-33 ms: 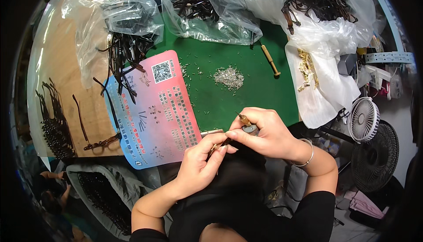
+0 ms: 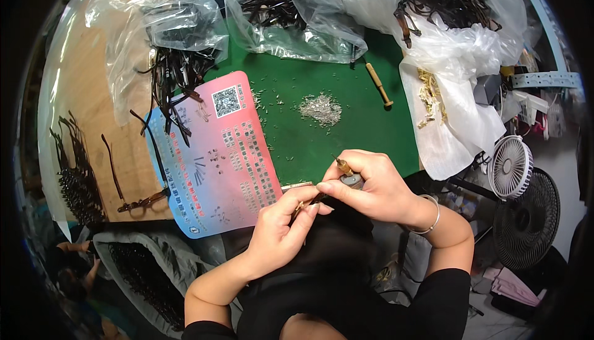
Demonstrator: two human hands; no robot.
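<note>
Close together at the table's near edge, my left hand (image 2: 278,223) pinches a small dark brown piece (image 2: 317,198), seemingly part of a glasses frame and mostly hidden by fingers. My right hand (image 2: 378,186) is closed around a screwdriver with a brass chuck (image 2: 344,167) and a grey body, its thin bit pointing up and away from the piece. The right thumb tip meets the left fingers at the piece. Beyond the hands, a heap of tiny silver screws (image 2: 320,110) lies on the green mat (image 2: 365,131). A pale strip (image 2: 297,186) sits beside my left fingers.
A pink-blue printed sheet (image 2: 265,182) bears loose screws and dark glasses temples (image 2: 176,74). Left of it lies a brown glasses frame (image 2: 143,202). A brass-coloured hand tool (image 2: 378,85) lies at right, near gold parts (image 2: 428,95) on white plastic. Fans (image 2: 511,167) stand far right.
</note>
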